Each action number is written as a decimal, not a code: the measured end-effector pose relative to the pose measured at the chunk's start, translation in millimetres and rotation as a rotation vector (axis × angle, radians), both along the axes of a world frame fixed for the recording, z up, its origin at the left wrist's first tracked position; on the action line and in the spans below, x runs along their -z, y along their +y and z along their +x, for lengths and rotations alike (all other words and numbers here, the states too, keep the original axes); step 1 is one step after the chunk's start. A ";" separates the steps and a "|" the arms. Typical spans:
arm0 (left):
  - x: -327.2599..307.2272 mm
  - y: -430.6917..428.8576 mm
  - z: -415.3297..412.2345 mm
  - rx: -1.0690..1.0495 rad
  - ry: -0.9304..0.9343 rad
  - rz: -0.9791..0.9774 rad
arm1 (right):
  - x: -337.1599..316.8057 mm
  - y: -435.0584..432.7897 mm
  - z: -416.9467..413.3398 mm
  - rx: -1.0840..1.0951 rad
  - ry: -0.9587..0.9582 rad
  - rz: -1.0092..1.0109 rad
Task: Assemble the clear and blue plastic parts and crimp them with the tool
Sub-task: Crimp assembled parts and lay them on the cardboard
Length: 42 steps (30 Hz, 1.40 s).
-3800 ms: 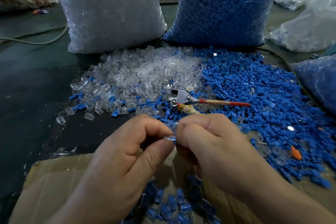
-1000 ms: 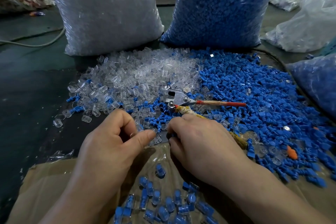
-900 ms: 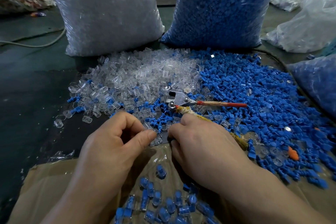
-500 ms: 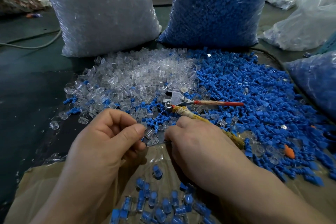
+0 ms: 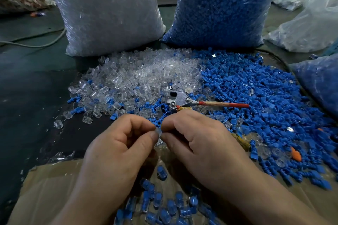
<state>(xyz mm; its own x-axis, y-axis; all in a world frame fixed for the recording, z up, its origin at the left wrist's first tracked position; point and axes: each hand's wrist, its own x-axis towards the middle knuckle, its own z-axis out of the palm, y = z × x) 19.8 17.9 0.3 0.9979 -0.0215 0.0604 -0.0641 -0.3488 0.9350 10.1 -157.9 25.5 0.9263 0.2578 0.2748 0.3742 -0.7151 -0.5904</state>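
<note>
Clear part [image 5: 158, 132] pinched in left hand [image 5: 117, 144] grip; right hand [image 5: 199, 139] grip curled, contents hidden. Blue part [image 5: 156, 124] to be seated squarely before crimping.

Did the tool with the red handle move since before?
No. The red-handled metal crimping tool still lies where the pile of clear plastic parts meets the pile of blue plastic parts, handle pointing right.

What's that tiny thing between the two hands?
A small clear plastic part, pinched by the left hand and right hand, seen in the head view.
</note>
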 end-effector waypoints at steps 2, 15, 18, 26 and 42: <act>-1.2 -0.6 -1.9 -0.022 -0.048 0.072 | 0.3 -0.4 -0.1 -0.002 -0.013 0.002; -9.9 -2.6 -5.0 0.027 -0.016 -0.039 | -0.8 -0.3 -3.3 0.022 -0.054 0.042; -6.7 -2.2 -2.7 0.053 0.018 -0.089 | -3.2 2.1 -4.4 -0.033 -0.070 0.013; -7.9 1.3 -0.3 0.125 0.117 -0.199 | -4.4 1.0 -7.1 -0.031 -0.073 0.035; -3.6 4.1 3.6 0.144 0.055 -0.165 | -7.4 -0.6 -8.3 -0.075 -0.080 -0.007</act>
